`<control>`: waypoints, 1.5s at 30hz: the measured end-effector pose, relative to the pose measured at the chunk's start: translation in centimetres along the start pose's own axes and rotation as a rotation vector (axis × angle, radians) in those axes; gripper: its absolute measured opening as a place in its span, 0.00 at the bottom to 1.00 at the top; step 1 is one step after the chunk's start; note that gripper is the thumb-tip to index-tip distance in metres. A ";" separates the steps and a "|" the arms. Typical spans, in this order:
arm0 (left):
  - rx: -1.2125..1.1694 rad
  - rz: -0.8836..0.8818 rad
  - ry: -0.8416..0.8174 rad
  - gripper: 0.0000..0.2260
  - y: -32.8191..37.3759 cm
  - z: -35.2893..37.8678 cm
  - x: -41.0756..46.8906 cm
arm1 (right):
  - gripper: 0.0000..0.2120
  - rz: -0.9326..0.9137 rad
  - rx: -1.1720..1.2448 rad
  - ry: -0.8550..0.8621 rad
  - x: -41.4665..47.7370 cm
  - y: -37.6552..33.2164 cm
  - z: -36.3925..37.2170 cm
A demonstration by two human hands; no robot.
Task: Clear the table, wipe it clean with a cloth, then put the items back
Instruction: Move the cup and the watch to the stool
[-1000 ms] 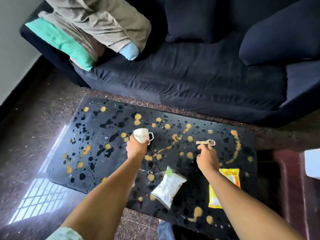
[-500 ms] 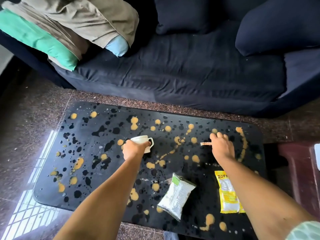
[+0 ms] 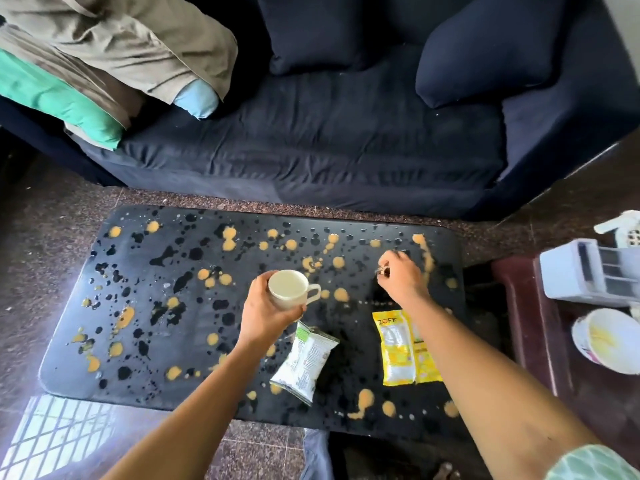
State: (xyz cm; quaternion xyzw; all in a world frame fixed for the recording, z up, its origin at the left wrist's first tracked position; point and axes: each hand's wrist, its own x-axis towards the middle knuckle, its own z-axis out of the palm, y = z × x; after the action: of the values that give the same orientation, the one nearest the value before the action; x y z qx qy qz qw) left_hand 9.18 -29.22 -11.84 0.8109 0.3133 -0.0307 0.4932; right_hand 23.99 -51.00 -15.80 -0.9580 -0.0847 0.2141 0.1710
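Observation:
The black table (image 3: pixel 138 306) is spattered with yellow and dark blotches. My left hand (image 3: pixel 266 313) grips a white cup (image 3: pixel 289 289) from the side, lifted above the table's middle, its mouth facing up. My right hand (image 3: pixel 401 278) is curled over a small metal-and-tan object (image 3: pixel 381 270) near the table's right part; only its tip shows between the fingers. A white and green packet (image 3: pixel 304 362) lies near the front edge. A yellow packet (image 3: pixel 401 348) lies to its right, partly under my right forearm.
A dark blue sofa (image 3: pixel 329 143) with cushions and piled clothes (image 3: pixel 104 53) stands behind the table. At the right, a dark red stool (image 3: pixel 519 323) carries a white tub (image 3: pixel 606 337) and a grey plastic box (image 3: pixel 588 271). Speckled stone floor surrounds the table.
My left hand has lifted the cup off the table and tilted it upright toward me. My right hand has closed over the small object that lay on the table.

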 end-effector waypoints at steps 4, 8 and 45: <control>-0.021 0.098 -0.099 0.31 2.9 4.2 -5.5 | 0.08 -0.035 0.292 0.092 -4.8 3.4 -3.3; 0.007 0.206 -0.201 0.31 5.3 9.9 -11.0 | 0.09 -0.002 0.419 0.089 -10.9 8.8 -6.4; 0.483 0.635 -0.484 0.37 14.6 41.6 -21.3 | 0.14 0.486 0.497 0.275 -22.5 39.4 -7.3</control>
State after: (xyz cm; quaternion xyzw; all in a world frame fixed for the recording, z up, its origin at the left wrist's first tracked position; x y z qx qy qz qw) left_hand 10.74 -78.14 -14.07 0.9278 -0.0908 -0.1384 0.3344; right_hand 10.61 -94.93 -15.34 -0.8993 0.2235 0.1316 0.3522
